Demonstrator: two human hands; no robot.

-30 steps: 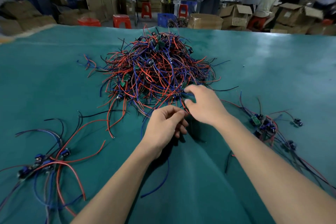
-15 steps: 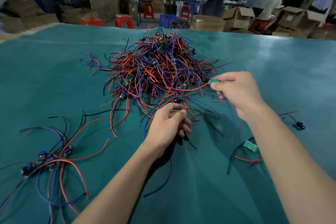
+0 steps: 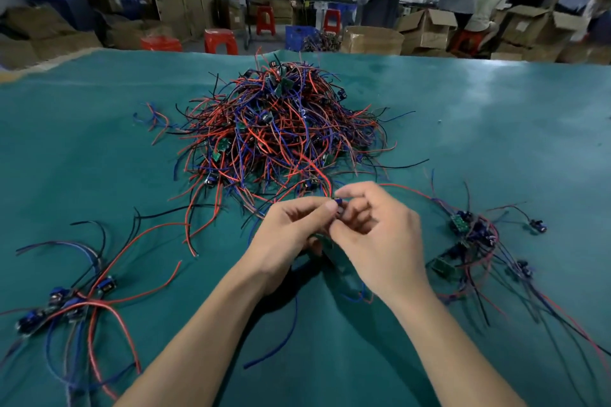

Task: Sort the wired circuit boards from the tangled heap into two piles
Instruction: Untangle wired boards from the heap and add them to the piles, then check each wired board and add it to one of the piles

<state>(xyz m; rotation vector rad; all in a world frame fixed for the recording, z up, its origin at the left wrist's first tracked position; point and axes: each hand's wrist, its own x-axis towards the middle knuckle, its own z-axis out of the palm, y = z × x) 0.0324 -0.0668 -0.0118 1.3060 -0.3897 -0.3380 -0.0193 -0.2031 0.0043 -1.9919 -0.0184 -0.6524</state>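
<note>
**Both hands met on one small part at the near edge of the heap**

A workshop lay behind the table: cardboard boxes point(image 3: 426, 31), red stools point(image 3: 221, 41) and a blue crate point(image 3: 301, 37) stood on the floor, with people blurred further back. A green cloth point(image 3: 99, 149) covered the table. In the middle of it rose the tangled heap point(image 3: 281, 129) of red, blue and black wires with small green boards caught among them. A left pile point(image 3: 66, 301) of wired boards lay near the person's left side, its red and blue wires fanning over the cloth. A right pile point(image 3: 469, 235) sat well apart on the other side, with a green board showing.

Just in front of the heap, the left hand point(image 3: 287, 241) and right hand point(image 3: 377, 238) came together, fingers curled. Both pinched a small blue component point(image 3: 338, 202) between their fingertips. A red wire point(image 3: 406, 190) ran from the hands toward the right pile, and a blue wire point(image 3: 281, 340) trailed below the wrists.
</note>
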